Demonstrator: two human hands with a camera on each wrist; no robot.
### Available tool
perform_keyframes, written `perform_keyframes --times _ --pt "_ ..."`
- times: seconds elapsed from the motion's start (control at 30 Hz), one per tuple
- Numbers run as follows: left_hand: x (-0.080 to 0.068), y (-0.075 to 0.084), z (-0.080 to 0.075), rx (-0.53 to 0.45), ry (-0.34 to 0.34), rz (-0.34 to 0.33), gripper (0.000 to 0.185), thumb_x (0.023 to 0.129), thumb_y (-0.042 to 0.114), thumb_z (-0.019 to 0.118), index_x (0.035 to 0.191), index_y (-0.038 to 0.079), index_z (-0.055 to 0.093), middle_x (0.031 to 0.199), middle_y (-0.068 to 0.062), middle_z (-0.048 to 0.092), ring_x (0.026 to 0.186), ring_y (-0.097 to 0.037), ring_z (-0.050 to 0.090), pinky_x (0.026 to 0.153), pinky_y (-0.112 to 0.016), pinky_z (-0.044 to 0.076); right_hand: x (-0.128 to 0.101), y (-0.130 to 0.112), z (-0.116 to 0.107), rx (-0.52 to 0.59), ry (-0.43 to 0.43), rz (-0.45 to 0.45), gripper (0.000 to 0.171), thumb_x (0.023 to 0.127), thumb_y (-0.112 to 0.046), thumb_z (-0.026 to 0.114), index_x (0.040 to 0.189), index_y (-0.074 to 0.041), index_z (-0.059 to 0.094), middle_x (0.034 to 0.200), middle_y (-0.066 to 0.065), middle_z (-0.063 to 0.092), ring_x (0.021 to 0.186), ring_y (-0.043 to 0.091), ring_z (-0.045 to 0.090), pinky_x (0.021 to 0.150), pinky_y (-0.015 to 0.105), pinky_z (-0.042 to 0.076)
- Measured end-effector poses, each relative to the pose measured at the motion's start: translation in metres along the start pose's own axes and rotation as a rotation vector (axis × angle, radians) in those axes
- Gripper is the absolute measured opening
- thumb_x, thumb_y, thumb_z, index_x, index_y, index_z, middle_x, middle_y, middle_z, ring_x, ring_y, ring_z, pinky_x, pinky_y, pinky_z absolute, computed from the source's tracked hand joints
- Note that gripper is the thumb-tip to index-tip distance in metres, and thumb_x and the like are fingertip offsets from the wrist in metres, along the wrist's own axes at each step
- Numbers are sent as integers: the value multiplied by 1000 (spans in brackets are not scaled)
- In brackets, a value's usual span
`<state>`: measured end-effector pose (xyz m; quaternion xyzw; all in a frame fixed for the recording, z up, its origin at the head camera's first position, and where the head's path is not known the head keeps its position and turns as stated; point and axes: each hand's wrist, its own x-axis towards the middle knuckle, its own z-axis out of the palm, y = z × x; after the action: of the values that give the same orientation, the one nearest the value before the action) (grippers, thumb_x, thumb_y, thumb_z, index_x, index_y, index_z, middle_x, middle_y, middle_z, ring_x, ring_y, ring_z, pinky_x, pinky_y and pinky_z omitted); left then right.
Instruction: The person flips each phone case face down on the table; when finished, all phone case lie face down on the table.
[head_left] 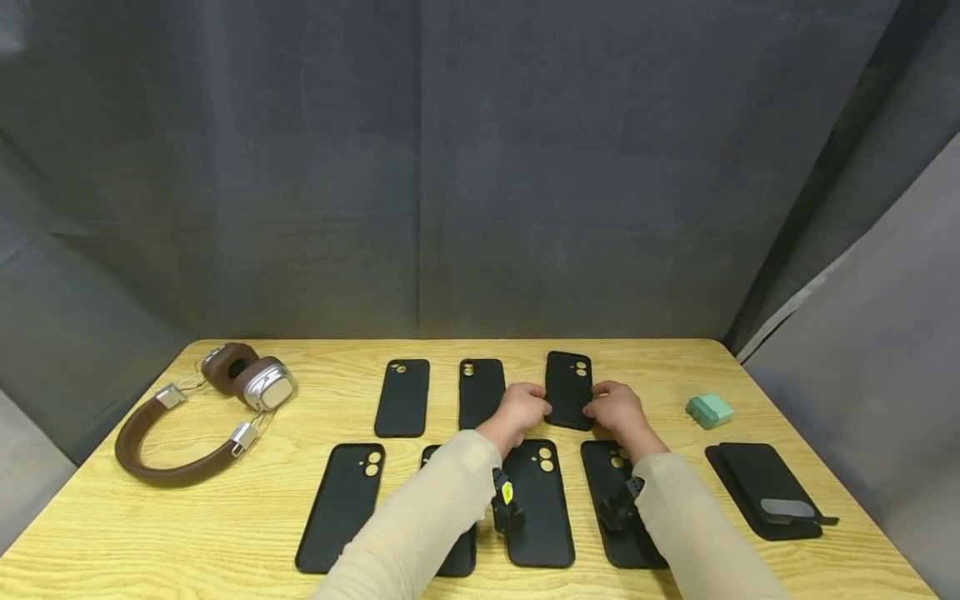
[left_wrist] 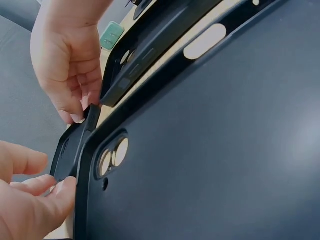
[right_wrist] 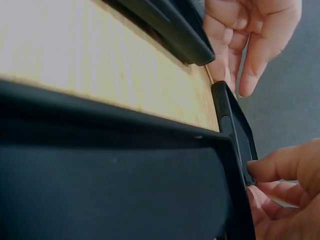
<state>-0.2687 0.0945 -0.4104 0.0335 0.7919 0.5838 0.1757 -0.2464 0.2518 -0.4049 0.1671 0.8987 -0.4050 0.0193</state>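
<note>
Along the near edge of the desk (head_left: 225,542) four black phone cases lie in a row: the near left case (head_left: 341,504), one half hidden under my left sleeve (head_left: 450,550), the near middle case (head_left: 538,500) and one under my right wrist (head_left: 618,500). My forearms cross over this row, so it crowds the room beneath them. Toward the near right corner rests a black folding stand (head_left: 761,487), well apart from my hands.

Farther back, my left hand (head_left: 521,410) and right hand (head_left: 617,408) both have a grip on the far right case (head_left: 567,388), fingers curled on its left and right long edges; it sits in the far row, tilted slightly off the desk. Just beside it to the left lie the far middle case (head_left: 478,392) and the far left case (head_left: 402,397).

Bare wood stays open right of my right hand up to a small green box (head_left: 709,410). Brown headphones (head_left: 202,412) occupy the far left corner. Behind the far edge hangs a grey curtain (head_left: 480,167).
</note>
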Motion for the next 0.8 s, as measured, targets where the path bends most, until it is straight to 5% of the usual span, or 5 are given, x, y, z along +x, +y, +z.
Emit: perform_keyframes --times 0.27,0.53,0.8 --pt "0 -2 0 -62 -8 -14 31 86 -4 54 117 -5 60 118 -16 57 102 -24 58 84 -32 48 -4 -2 0 7 21 -10 40 78 5 53 118 8 52 115 28 51 86 31 50 65 31 44" --pt "1 -1 -4 -183 2 8 32 86 -10 50 117 -9 58 126 -21 53 117 -31 51 87 -34 49 -6 -3 -2 14 4 -7 36 79 3 56 114 9 54 111 27 52 88 32 50 68 34 46" --pt "0 1 -11 -212 1 28 31 88 -2 56 119 -5 58 119 -18 58 104 -29 60 86 -35 50 -2 -2 7 97 -17 26 34 80 4 57 113 8 54 104 23 53 80 26 53 60 30 48"
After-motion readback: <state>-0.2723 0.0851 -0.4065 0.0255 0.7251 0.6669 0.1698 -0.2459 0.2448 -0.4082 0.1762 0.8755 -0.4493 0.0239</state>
